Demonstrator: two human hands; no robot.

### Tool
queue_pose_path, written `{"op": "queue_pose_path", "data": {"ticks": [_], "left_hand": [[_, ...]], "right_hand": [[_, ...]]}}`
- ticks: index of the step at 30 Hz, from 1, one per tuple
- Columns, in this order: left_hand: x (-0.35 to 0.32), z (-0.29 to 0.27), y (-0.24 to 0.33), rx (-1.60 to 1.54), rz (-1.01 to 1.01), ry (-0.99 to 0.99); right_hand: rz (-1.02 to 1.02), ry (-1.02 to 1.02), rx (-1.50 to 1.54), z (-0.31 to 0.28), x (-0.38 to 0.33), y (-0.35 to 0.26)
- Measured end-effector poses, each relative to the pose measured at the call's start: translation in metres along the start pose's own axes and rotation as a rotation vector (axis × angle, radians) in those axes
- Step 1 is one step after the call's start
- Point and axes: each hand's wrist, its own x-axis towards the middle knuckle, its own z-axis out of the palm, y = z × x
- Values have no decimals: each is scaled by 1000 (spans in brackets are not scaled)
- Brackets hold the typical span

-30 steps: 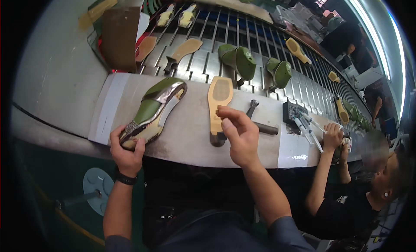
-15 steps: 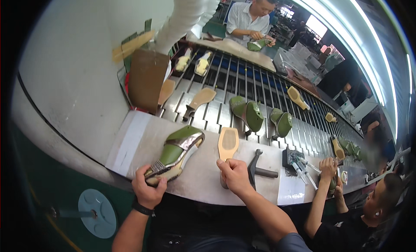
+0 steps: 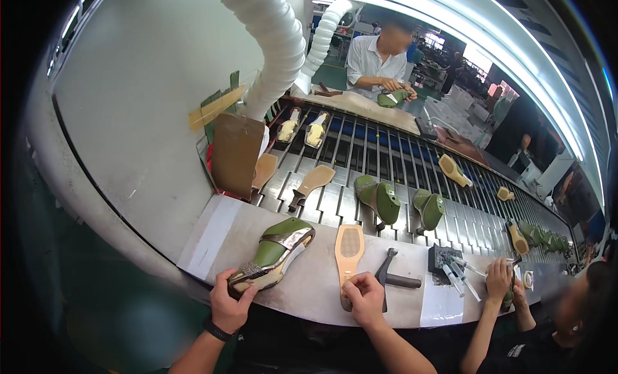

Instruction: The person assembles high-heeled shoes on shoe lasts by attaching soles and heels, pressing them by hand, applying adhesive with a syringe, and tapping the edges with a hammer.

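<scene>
My left hand point(image 3: 233, 304) grips the near end of a shoe point(image 3: 278, 253) built on a green last, with a metallic strap across it and a pale underside. The shoe lies tilted on its side on the bench, its far end pointing away to the right. To its right a tan shoe sole point(image 3: 349, 242) with a darker patch lies lengthwise on the bench. My right hand point(image 3: 365, 300) is closed at the near, narrow end of this sole, thumb and fingers pinching its edge. Just right of that hand rests a hammer point(image 3: 402, 281) with a dark handle.
Beyond the bench point(image 3: 212, 245) runs a slatted metal conveyor point(image 3: 328, 200) carrying green lasts point(image 3: 386, 203) and tan soles point(image 3: 315, 179). A black block with syringes point(image 3: 444, 263) stands right of the hammer. A brown board point(image 3: 237, 156) rises at left. Co-workers point(image 3: 380, 55) handle shoes opposite and at right.
The view has tilted, so the scene sits lower. My right hand has slid slightly toward me along the sole, uncovering more of it. My left hand keeps its hold on the shoe.
</scene>
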Motion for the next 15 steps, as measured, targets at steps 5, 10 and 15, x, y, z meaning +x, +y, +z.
{"op": "queue_pose_path", "data": {"ticks": [5, 10, 15], "left_hand": [[20, -50, 55, -210, -120, 46], [87, -34, 99, -247, 138, 34], [106, -2, 97, -670, 160, 3]], "right_hand": [[-547, 218, -626, -12, -43, -2], [-597, 196, -698, -20, -48, 7], [-190, 95, 175, -45, -130, 9]]}}
